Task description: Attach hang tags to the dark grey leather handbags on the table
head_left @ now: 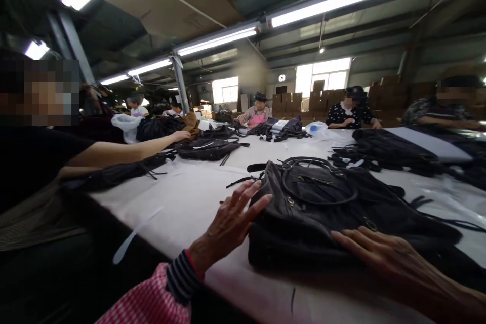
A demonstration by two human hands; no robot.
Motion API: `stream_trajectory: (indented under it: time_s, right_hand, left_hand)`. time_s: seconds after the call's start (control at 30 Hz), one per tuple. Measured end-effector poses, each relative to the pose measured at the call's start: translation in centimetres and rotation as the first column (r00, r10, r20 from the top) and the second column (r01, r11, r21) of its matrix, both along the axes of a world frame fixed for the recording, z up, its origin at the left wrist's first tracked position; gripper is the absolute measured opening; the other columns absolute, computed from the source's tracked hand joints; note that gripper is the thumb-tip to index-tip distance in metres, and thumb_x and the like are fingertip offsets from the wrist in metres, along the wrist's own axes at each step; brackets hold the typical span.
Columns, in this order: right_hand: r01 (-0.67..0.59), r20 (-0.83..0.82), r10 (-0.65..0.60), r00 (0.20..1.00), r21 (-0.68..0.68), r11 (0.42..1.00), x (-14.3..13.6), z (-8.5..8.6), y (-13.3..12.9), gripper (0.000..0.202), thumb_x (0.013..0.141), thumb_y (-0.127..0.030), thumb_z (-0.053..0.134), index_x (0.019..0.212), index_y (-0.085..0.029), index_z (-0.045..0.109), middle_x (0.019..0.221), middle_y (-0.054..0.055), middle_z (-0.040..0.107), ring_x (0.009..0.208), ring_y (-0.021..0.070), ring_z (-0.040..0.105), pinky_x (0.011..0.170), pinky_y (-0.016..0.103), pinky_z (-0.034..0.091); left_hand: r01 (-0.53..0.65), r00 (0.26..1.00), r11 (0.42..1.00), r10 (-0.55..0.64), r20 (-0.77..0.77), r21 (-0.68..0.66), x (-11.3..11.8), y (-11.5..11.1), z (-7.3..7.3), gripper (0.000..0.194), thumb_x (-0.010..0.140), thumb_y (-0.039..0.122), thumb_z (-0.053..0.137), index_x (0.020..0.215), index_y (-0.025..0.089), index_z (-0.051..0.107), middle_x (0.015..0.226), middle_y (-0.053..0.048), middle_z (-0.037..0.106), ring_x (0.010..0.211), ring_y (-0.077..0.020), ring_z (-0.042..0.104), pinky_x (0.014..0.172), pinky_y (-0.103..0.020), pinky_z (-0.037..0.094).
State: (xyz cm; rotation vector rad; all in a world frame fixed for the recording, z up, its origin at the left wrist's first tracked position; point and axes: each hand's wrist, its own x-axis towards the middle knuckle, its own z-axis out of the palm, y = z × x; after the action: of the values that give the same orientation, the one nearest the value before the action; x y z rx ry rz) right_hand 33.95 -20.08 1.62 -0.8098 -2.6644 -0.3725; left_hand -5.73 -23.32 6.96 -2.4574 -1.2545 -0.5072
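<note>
A black handbag [304,228] with looped handles [351,197] and small brass-coloured fittings lies on the white-covered table right before me. My left hand [231,220] is at the bag's left end, fingers spread, with the fingertips at its upper left edge. On the near side, my right hand [383,253] rests with outstretched fingers flat against the bag's front. Neither hand grips anything. Thin black straps [243,180] stick out past the bag's far left corner.
A co-worker's arm [144,149] reaches over black bags [208,148] at the left. More bags [395,147] with a white sheet [429,143] lie at the right. Clear plastic [321,129] sits at the back. A white strip [132,238] hangs over the table's near edge. Several people sit across the table.
</note>
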Motion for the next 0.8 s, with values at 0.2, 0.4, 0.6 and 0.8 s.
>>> stream_trajectory:
  time_s: [0.2,0.4,0.6,0.8]
  right_hand:
    - [0.024,0.017,-0.025,1.0,0.07,0.997,-0.5,-0.6,-0.9,0.056,0.086,-0.001,0.044,0.139,-0.016,0.054,0.122,0.013,0.069,0.099,0.0256,0.067,0.082,0.041,0.061]
    - [0.038,-0.041,-0.033,0.999,0.126,0.991,-0.7,-1.9,-1.3,0.073,0.072,0.003,0.043,0.142,-0.014,0.053,0.127,0.014,0.067,0.108,0.0275,0.066,0.09,0.044,0.059]
    - [0.061,-0.085,-0.046,0.995,0.177,0.982,-0.8,-2.7,-1.4,0.078,0.066,0.004,0.045,0.141,-0.015,0.054,0.13,0.012,0.067,0.109,0.0295,0.065,0.091,0.048,0.059]
    - [0.079,-0.079,-0.069,0.994,0.135,0.988,-0.8,-3.0,-1.5,0.086,0.064,0.005,0.045,0.147,-0.015,0.048,0.135,0.012,0.064,0.113,0.0299,0.062,0.093,0.048,0.057]
  left_hand:
    - [0.021,0.953,0.999,-0.01,-0.303,0.034,0.2,0.1,-0.1,0.103,0.069,-0.016,0.036,0.159,0.032,0.026,0.168,-0.003,0.024,0.156,-0.0298,0.018,0.112,-0.048,0.045]
    - [0.047,0.974,0.999,-0.051,-0.219,-0.022,-0.3,1.6,0.5,0.079,0.084,-0.009,0.038,0.155,0.027,0.033,0.163,-0.005,0.037,0.146,-0.0228,0.039,0.112,-0.04,0.046]
    - [0.155,0.987,0.986,-0.152,-0.048,0.067,-0.6,2.6,-1.5,0.048,0.095,0.007,0.046,0.142,0.017,0.045,0.149,-0.013,0.052,0.131,-0.0232,0.053,0.108,-0.04,0.052]
    - [0.24,0.954,0.955,-0.198,-0.224,0.175,-0.5,4.3,0.6,0.044,0.098,0.003,0.04,0.139,0.016,0.049,0.142,-0.012,0.058,0.12,-0.0229,0.057,0.097,-0.036,0.056]
